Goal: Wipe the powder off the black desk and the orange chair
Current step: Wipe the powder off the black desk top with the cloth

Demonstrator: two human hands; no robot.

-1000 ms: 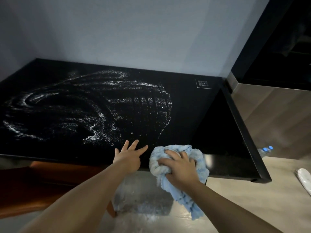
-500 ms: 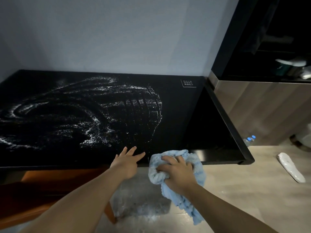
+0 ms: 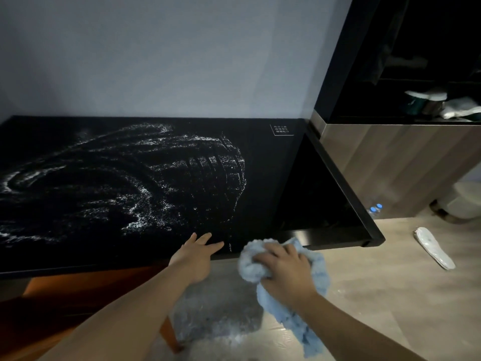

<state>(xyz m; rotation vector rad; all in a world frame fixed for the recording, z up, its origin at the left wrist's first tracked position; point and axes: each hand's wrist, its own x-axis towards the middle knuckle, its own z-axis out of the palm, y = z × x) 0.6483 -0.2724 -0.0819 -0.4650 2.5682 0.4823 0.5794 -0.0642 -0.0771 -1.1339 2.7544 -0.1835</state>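
Head cam: my R hand (image 3: 285,269) grips cloth (image 3: 291,295) at desk (image 3: 263,178) front edge, L hand (image 3: 197,254) flat, fingers straight; powder (image 3: 145,183) lies up-left, nearer L.

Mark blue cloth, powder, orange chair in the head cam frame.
blue cloth (image 3: 294,324), head view, on the hanging tail.
powder (image 3: 140,220), head view, on a dense white streak.
orange chair (image 3: 78,290), head view, on the seat.

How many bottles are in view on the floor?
2. One bottle and a second bottle beside it stand on the floor right of the desk, by the cabinet. Only their blue-capped tops show; the desk may hide more.
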